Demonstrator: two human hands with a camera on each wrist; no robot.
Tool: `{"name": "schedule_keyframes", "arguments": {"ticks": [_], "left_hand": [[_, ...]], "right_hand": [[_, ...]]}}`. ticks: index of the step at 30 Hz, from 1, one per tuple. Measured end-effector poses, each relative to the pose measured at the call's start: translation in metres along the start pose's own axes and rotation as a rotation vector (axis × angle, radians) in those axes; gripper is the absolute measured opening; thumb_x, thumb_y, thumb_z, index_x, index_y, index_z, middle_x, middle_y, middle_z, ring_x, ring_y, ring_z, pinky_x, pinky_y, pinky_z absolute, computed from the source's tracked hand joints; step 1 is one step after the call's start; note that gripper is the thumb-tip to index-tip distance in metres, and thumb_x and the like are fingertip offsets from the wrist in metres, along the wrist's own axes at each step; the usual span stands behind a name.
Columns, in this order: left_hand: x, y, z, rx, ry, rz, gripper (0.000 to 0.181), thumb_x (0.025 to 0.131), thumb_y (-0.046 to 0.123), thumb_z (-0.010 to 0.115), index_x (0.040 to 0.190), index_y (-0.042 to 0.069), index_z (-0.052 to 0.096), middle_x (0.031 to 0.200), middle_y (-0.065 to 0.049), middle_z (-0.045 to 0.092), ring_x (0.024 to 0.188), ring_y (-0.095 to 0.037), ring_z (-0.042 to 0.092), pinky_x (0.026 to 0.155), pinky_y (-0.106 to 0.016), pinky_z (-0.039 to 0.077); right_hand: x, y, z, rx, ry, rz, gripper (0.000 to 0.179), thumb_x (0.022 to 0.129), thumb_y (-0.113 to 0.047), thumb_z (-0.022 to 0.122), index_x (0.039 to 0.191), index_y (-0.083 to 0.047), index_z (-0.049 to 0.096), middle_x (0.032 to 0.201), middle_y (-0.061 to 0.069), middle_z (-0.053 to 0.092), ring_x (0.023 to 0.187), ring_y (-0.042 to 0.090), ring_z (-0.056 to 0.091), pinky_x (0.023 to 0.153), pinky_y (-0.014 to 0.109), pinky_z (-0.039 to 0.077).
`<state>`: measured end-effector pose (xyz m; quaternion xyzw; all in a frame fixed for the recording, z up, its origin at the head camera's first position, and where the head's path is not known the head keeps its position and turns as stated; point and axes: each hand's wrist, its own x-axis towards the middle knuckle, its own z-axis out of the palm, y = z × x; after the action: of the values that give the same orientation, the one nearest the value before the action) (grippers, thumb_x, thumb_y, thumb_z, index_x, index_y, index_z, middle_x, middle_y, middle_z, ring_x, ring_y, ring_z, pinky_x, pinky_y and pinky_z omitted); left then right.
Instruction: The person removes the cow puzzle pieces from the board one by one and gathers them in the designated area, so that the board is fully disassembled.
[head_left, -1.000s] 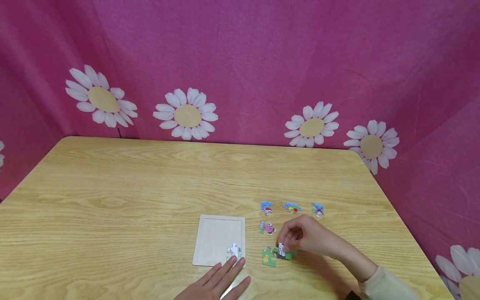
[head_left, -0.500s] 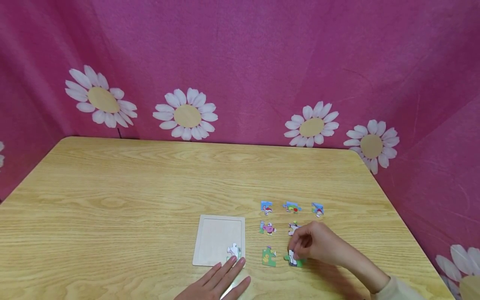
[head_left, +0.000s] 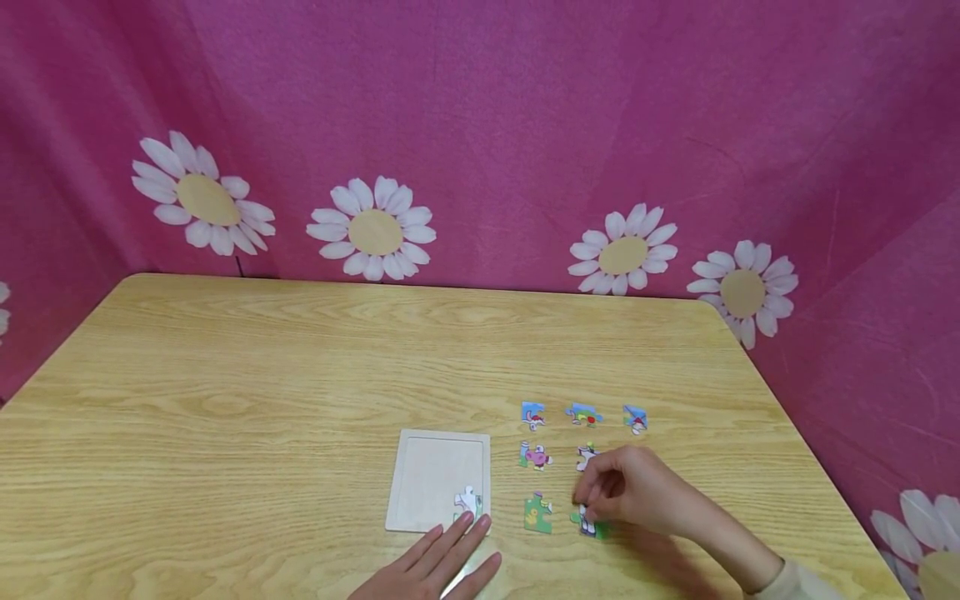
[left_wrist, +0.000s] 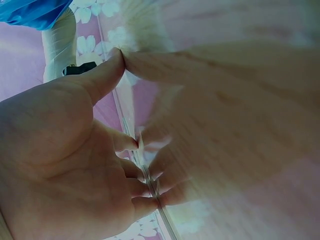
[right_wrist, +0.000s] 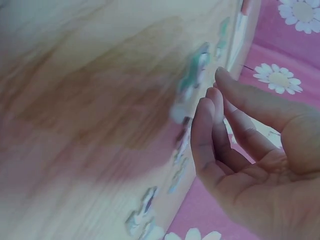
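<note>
In the head view my left hand [head_left: 431,562] lies with straight fingers on the lower right corner of a square wooden puzzle tray [head_left: 397,479]. A white and green jigsaw piece [head_left: 469,500] sits in that corner, partly under its fingertips. My right hand [head_left: 633,492] is bent over another white and green jigsaw piece [head_left: 587,522] on the table. The right wrist view shows its thumb and fingertips parted just above this piece [right_wrist: 194,72], with nothing pinched between them. In the left wrist view the left hand [left_wrist: 75,165] has its fingertips down on the surface.
Several other pieces lie in loose rows right of the tray, such as a green duck piece [head_left: 536,514], a pink piece [head_left: 536,456] and a blue-topped piece [head_left: 583,414]. The wood-grain table [head_left: 262,375] meets a pink daisy cloth [head_left: 487,125] at the back.
My right hand has moved right with the white and green piece, away from the duck piece; it now lies just below the fingertips. The left hand has stayed put.
</note>
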<state>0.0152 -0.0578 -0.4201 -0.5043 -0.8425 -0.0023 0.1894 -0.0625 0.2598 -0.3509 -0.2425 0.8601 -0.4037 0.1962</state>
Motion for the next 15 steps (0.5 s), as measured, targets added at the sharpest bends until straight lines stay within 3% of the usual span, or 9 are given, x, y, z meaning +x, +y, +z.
{"name": "schedule_keyframes", "arguments": {"ticks": [7, 15], "left_hand": [[0.0, 0.0, -0.001, 0.0, -0.007, -0.003, 0.064, 0.101, 0.06, 0.032, 0.148, 0.018, 0.043, 0.152, -0.011, 0.039, 0.138, -0.02, 0.04, 0.116, -0.029, -0.003], [0.0, 0.0, 0.0, 0.002, 0.007, 0.0, 0.065, 0.1, 0.06, 0.033, 0.148, 0.017, 0.042, 0.152, -0.012, 0.038, 0.138, -0.021, 0.039, 0.116, -0.029, -0.004]], "right_hand": [[0.013, -0.014, 0.006, 0.131, -0.023, -0.065, 0.01, 0.083, 0.005, 0.074, 0.091, 0.0, 0.071, 0.086, 0.01, 0.071, 0.074, 0.012, 0.066, 0.065, 0.027, 0.056], [0.042, -0.036, 0.025, 0.193, -0.04, -0.038, 0.011, 0.085, 0.006, 0.071, 0.095, 0.003, 0.07, 0.091, 0.014, 0.071, 0.08, 0.017, 0.069, 0.071, 0.026, 0.056]]}}
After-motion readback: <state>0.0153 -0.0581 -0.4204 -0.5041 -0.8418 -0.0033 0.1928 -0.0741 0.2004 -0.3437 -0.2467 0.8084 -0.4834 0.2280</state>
